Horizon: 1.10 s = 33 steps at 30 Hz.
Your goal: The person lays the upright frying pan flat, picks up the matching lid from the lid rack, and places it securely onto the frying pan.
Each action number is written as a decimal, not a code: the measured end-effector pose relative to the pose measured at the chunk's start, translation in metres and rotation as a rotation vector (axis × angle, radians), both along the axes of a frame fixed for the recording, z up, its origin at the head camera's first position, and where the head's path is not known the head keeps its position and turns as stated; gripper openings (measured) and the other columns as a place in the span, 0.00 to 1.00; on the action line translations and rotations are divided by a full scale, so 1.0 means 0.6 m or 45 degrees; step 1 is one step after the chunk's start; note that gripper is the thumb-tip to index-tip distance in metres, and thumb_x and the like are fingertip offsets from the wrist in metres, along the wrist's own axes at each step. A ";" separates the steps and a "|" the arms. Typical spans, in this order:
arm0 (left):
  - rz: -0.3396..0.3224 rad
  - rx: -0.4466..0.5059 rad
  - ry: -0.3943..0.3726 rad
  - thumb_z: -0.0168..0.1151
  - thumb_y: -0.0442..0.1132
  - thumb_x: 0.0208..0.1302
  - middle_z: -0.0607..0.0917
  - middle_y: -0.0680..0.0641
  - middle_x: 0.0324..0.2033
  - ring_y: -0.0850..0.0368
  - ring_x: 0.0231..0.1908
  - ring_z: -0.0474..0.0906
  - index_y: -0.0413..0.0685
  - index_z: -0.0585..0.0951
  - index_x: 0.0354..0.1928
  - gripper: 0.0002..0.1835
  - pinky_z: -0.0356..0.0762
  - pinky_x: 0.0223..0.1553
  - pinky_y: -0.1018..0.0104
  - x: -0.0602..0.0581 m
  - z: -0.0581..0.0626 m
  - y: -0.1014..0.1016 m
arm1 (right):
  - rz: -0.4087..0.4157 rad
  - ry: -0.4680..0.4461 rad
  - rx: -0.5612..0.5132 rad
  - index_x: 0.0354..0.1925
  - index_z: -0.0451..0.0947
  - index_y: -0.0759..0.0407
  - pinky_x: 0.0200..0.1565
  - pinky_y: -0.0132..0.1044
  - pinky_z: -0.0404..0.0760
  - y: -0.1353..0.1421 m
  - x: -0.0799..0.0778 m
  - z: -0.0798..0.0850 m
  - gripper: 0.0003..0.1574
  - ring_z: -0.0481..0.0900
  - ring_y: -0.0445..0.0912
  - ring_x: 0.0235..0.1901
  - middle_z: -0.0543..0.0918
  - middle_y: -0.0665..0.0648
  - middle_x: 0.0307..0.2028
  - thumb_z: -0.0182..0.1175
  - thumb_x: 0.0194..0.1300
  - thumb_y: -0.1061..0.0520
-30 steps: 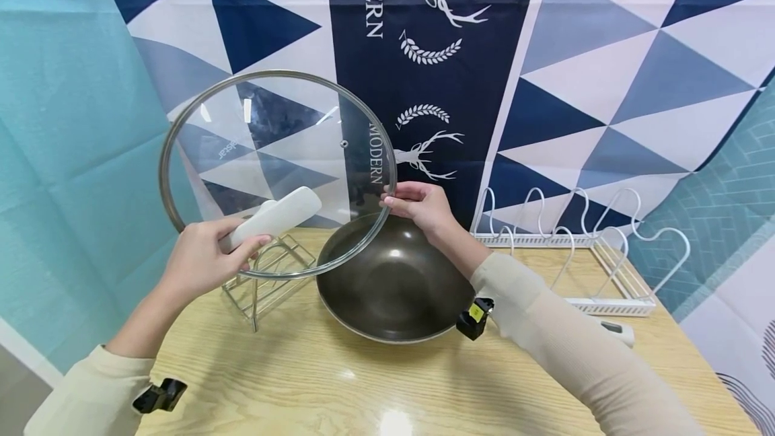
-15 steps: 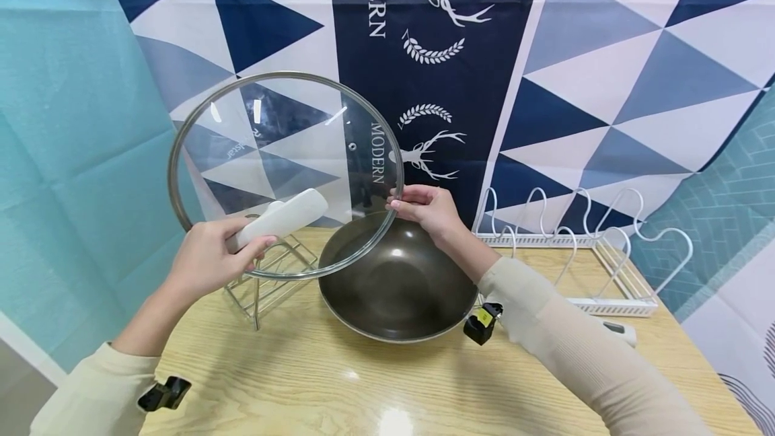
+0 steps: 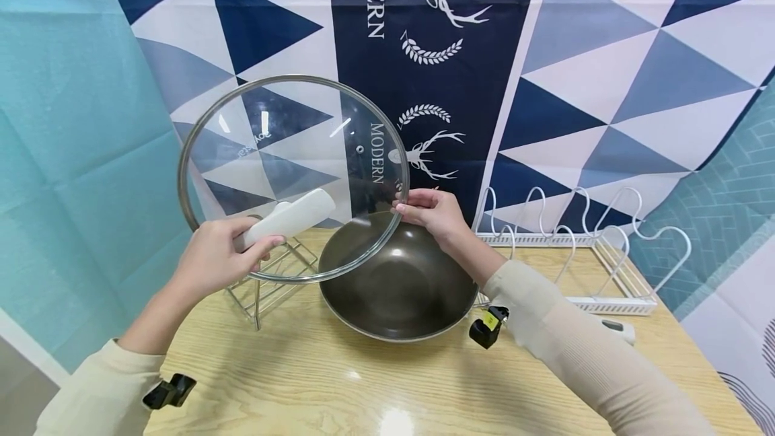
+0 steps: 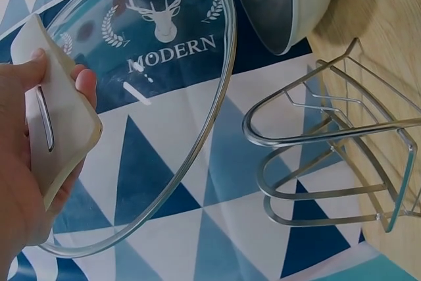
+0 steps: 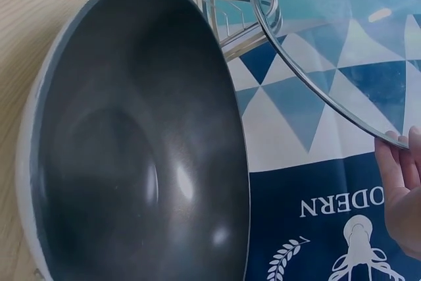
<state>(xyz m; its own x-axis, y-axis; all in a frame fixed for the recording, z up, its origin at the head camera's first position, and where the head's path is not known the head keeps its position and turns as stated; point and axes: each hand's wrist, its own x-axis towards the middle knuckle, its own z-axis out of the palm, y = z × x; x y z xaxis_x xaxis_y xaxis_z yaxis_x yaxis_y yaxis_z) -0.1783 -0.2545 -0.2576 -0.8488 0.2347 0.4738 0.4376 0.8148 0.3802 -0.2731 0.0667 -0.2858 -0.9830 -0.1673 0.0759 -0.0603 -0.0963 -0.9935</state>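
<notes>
A round glass pot lid [image 3: 303, 133] with a metal rim is held up, tilted on edge, above the table. My left hand [image 3: 220, 254] grips its white handle [image 3: 293, 215], fingers curled round it; the left wrist view shows the thumb on the handle [image 4: 62, 110] too. At the lid's right rim, my right hand [image 3: 432, 214] pinches the edge between thumb and fingers, also seen in the right wrist view [image 5: 401, 182]. Below and to the right sits a dark-lined wok [image 3: 399, 288], partly seen through the glass. A wire lid rack [image 3: 260, 301] stands behind the lid's lower left.
On the right of the wooden table [image 3: 303, 382] stands a white rack [image 3: 611, 305] with several wavy wire dividers. A light handle end [image 3: 620, 330] shows beneath the right forearm. A patterned cloth [image 3: 581, 86] hangs at the back, a teal one [image 3: 79, 153] at the left.
The lid and both hands have shifted slightly right and a little down, the left hand turning the lid a touch. The wok and racks stay put.
</notes>
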 end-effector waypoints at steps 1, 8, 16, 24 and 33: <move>0.000 0.001 -0.005 0.67 0.49 0.60 0.81 0.57 0.14 0.71 0.14 0.73 0.52 0.80 0.24 0.12 0.68 0.19 0.72 0.000 0.000 0.001 | -0.001 -0.003 -0.002 0.54 0.71 0.79 0.40 0.32 0.86 0.001 0.001 0.000 0.23 0.87 0.37 0.30 0.86 0.42 0.27 0.60 0.60 0.72; -0.028 0.040 -0.019 0.67 0.46 0.59 0.83 0.54 0.17 0.73 0.13 0.74 0.51 0.80 0.24 0.11 0.71 0.18 0.71 -0.002 -0.006 0.005 | 0.003 -0.006 0.008 0.52 0.72 0.78 0.40 0.32 0.86 0.012 0.005 -0.001 0.21 0.87 0.36 0.30 0.86 0.43 0.27 0.60 0.60 0.72; -0.043 0.058 -0.033 0.67 0.46 0.60 0.83 0.53 0.17 0.73 0.13 0.75 0.50 0.80 0.25 0.10 0.70 0.17 0.71 -0.004 -0.006 0.014 | -0.004 0.000 0.078 0.55 0.72 0.77 0.42 0.33 0.85 0.027 0.014 0.009 0.24 0.87 0.36 0.32 0.86 0.42 0.28 0.62 0.60 0.70; -0.075 0.100 -0.084 0.67 0.45 0.59 0.85 0.48 0.21 0.71 0.13 0.76 0.44 0.83 0.30 0.11 0.71 0.14 0.71 -0.005 -0.008 0.025 | -0.011 -0.005 0.056 0.56 0.69 0.80 0.42 0.34 0.85 0.039 0.018 0.007 0.25 0.87 0.37 0.32 0.86 0.42 0.27 0.60 0.60 0.72; -0.094 0.130 -0.123 0.67 0.45 0.60 0.85 0.47 0.23 0.65 0.14 0.79 0.43 0.83 0.31 0.11 0.72 0.14 0.70 -0.006 -0.009 0.032 | -0.021 -0.019 0.074 0.55 0.70 0.78 0.43 0.35 0.85 0.051 0.024 0.006 0.26 0.88 0.38 0.33 0.86 0.43 0.28 0.62 0.59 0.71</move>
<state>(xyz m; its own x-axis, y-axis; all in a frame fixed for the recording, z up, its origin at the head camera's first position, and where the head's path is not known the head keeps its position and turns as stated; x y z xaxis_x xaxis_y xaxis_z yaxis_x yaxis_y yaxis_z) -0.1821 -0.2355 -0.2632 -0.8739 0.2531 0.4150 0.4521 0.7368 0.5027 -0.2588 0.0972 -0.2820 -0.9866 -0.1546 0.0514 -0.0462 -0.0372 -0.9982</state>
